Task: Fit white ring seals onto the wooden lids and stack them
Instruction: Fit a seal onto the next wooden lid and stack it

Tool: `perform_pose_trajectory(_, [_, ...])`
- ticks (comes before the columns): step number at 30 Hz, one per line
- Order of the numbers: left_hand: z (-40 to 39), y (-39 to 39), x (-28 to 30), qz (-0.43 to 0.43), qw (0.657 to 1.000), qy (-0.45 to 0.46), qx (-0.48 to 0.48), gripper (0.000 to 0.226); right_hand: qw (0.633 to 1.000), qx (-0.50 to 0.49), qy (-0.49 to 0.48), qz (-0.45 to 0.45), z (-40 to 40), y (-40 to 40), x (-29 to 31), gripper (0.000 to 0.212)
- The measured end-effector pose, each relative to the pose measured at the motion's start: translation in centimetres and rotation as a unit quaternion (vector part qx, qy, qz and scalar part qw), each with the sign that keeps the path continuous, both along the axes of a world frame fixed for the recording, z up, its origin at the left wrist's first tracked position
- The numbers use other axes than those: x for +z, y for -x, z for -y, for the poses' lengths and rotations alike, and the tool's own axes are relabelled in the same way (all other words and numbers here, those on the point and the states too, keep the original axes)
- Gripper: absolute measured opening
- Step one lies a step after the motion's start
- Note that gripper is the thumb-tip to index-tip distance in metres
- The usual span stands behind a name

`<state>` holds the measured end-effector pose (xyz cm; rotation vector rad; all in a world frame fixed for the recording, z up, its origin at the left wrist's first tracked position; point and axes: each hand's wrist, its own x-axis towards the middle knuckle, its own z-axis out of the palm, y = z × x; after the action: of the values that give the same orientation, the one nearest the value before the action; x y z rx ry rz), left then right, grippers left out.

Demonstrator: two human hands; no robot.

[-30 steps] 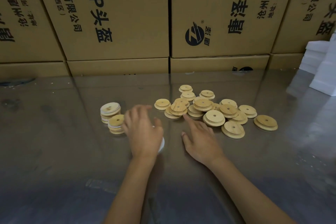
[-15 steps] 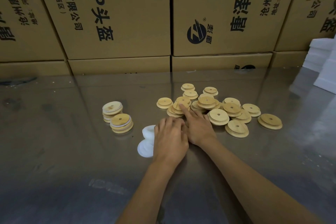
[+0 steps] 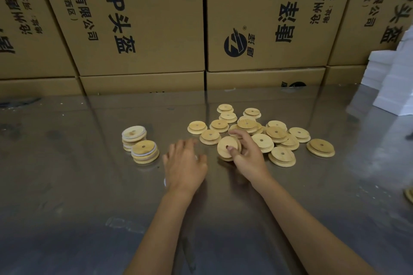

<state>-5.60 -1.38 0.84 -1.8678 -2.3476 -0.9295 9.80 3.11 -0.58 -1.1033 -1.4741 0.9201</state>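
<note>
Boxes: a wall of brown cardboard boxes (image 3: 143, 18) with black printed lettering stood along the far edge of the table, stacked in two rows.
Table: a shiny grey metal table (image 3: 67, 196) filled the lower part of the view and mirrored the boxes dimly.
White blocks: a stack of white blocks (image 3: 393, 78) sat at the far right edge of the table.
Loose lids: a heap of round wooden lids (image 3: 263, 131), each with a small hole in the middle, lay right of centre, some overlapping, one (image 3: 320, 147) a little apart on the right.
Finished stacks: two short stacks stood well to the left of the heap, touching each other; the rear stack (image 3: 133, 137) and the front stack (image 3: 144, 151) both showed thin white bands between the wooden layers.
Right hand: the right hand (image 3: 248, 158) pinched one lid at the near edge of the heap, thumb on its face and fingers curled behind its rim.
Held lid: the held lid (image 3: 228, 147) was tilted up on edge, its flat face turned toward the camera.
Left hand: the left hand (image 3: 184, 165) lay palm down on the table between the stacks and the heap, fingers loosely bent; whether it gripped anything beneath could not be told.
White ring: only a sliver of white (image 3: 165, 182) showed at the left edge of that hand, by the wrist.
</note>
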Motion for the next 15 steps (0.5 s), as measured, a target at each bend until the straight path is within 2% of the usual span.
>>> perform_pose_trajectory(2, [-0.1, 0.8, -0.1, 0.008, 0.998, 0.051, 0.024, 0.042, 0.999, 0.024, 0.032, -0.035, 0.6, -0.3, 0.0, 0.046])
perform_pose_trajectory(5, [-0.5, 2.0, -0.2, 0.056, 0.994, 0.087, 0.024, 0.041, 0.997, 0.030, 0.062, -0.031, 1.0, -0.5, 0.0, 0.034])
perform_pose_trajectory(11, [-0.5, 3.7, 0.4, 0.164, 0.985, 0.048, 0.027, 0.021, 0.995, 0.042, 0.089, -0.025, 0.9, -0.7, 0.2, 0.030])
perform_pose_trajectory(15, [-0.1, 4.0, 0.7, 0.232, 0.972, 0.022, 0.035, 0.038, 0.993, 0.042, 0.094, -0.048, 1.1, -0.8, -0.1, 0.030])
